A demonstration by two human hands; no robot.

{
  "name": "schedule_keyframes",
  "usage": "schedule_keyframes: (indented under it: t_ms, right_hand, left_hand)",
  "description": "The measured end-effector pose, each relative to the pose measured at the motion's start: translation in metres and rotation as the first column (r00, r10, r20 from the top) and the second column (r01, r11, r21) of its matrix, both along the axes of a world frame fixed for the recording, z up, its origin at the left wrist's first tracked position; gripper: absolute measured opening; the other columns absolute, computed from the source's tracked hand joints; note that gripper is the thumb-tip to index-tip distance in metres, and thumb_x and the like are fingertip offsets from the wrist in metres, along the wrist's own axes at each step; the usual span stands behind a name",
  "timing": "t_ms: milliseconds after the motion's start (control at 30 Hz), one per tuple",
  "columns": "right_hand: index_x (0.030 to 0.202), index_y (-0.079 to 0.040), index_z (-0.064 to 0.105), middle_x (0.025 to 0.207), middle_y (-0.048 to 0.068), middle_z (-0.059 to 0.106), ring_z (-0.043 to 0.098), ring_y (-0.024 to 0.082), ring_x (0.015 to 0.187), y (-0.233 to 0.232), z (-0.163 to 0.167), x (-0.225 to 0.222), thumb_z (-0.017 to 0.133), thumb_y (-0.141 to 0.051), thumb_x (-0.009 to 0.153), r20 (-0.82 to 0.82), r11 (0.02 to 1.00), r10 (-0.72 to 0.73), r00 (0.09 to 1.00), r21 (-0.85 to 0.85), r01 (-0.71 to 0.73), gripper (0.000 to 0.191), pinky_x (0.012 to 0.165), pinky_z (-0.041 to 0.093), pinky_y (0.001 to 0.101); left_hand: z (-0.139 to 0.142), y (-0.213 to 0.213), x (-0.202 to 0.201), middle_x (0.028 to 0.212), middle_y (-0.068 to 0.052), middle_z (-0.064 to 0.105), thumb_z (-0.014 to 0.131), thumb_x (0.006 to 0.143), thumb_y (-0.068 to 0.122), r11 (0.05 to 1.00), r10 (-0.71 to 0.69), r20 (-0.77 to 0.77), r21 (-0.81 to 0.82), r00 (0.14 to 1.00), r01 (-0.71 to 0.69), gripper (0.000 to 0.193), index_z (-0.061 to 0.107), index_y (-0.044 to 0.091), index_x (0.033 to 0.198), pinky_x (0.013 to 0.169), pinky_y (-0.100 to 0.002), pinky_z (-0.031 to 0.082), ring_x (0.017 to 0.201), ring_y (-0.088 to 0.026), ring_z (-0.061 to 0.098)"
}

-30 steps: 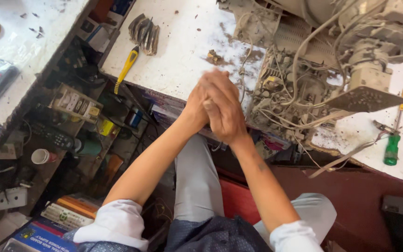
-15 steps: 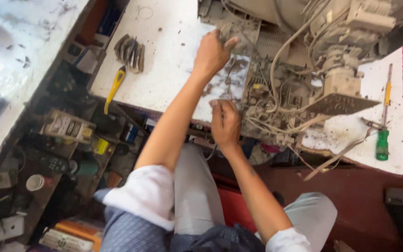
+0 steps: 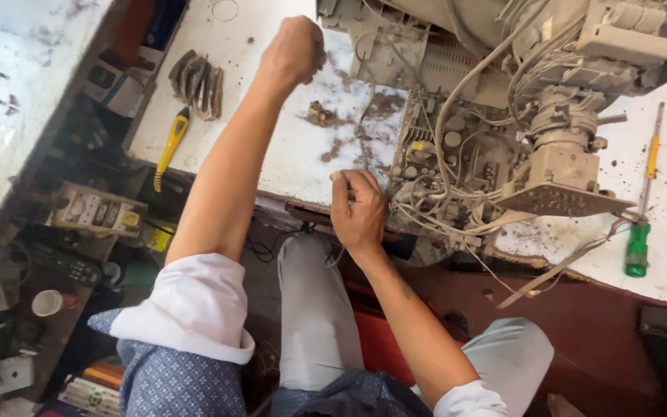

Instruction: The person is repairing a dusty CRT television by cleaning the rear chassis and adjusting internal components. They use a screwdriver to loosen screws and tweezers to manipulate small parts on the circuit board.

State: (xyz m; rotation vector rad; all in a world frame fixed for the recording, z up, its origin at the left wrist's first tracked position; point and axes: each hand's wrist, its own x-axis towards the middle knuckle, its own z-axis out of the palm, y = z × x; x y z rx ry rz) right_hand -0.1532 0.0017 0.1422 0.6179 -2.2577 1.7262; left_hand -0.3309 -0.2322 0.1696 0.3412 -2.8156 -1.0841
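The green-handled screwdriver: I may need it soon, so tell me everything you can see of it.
The green-handled screwdriver lies flat on the white bench, at its right edge, shaft pointing away from the person. It has a translucent green grip, a thin metal shaft and a yellow band near the tip. Neither hand touches it; a loose pale wire ends just left of the grip.

The left hand (image 3: 295,50) is closed in a fist above the white desk (image 3: 264,154), close to the grey casing (image 3: 372,38). The right hand (image 3: 358,212) rests at the desk's near edge, fingers (image 3: 349,179) curled beside the dusty circuit board (image 3: 449,166). A yellow-handled tool (image 3: 170,147) lies left; a green screwdriver (image 3: 641,232) lies right.
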Motion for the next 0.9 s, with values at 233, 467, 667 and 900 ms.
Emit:
schedule_keyframes:
  t_ms: [233, 467, 667, 900]
  right_hand:
    - [0.097, 0.001, 0.071, 0.092, 0.012, 0.07, 0.07, 0.024, 0.076, 0.004, 0.0, 0.001, 0.064, -0.015, 0.101, 0.055, 1.0, 0.018, 0.998, 0.007, -0.019, 0.017, 0.067, 0.055, 0.0322]
    - [0.097, 0.0, 0.071, 0.093, 0.012, 0.069, 0.07, 0.022, 0.077, 0.003, -0.002, 0.0, 0.064, -0.015, 0.1, 0.05, 1.0, 0.02, 0.999, 0.004, -0.02, 0.017, 0.069, 0.055, 0.0316]
    - [0.097, 0.001, 0.071, 0.092, 0.011, 0.069, 0.069, 0.021, 0.074, 0.003, -0.001, -0.001, 0.064, -0.015, 0.1, 0.085, 1.0, 0.03, 0.996, 0.006, -0.03, 0.018, 0.067, 0.055, 0.0311]
    - [0.095, 0.001, 0.071, 0.09, 0.011, 0.069, 0.068, 0.021, 0.071, 0.001, 0.002, 0.0, 0.065, -0.015, 0.099, 0.066, 1.0, 0.012, 0.998, 0.023, -0.013, 0.018, 0.065, 0.053, 0.0318]
  left_hand:
    - [-0.007, -0.019, -0.005, 0.075, -0.017, 0.075, 0.069, 0.082, -0.001, 0.985, 0.055, -0.452, -0.124, 0.89, -0.124, 0.011, 0.078, 0.002, 0.077, 0.062, -0.038, 0.056, 0.067, -0.026, 0.072]
    - [-0.009, 0.039, -0.038, 0.077, -0.015, 0.078, 0.077, 0.074, 0.002, 0.971, -0.06, -0.404, 0.187, 0.913, 0.147, 0.012, 0.069, -0.002, 0.083, 0.063, -0.038, 0.061, 0.071, -0.02, 0.078]
    - [0.005, 0.052, -0.042, 0.07, -0.018, 0.072, 0.078, 0.082, 0.004, 0.958, -0.261, -0.515, -0.241, 0.817, 0.153, 0.008, 0.077, 0.001, 0.075, 0.057, -0.042, 0.054, 0.061, -0.028, 0.069]
    - [0.002, 0.002, -0.031, 0.057, -0.006, 0.067, 0.081, 0.094, 0.014, 0.893, 0.21, -0.248, 0.442, 0.946, -0.083, 0.029, 0.074, -0.002, 0.071, 0.044, -0.031, 0.043, 0.047, -0.012, 0.056]
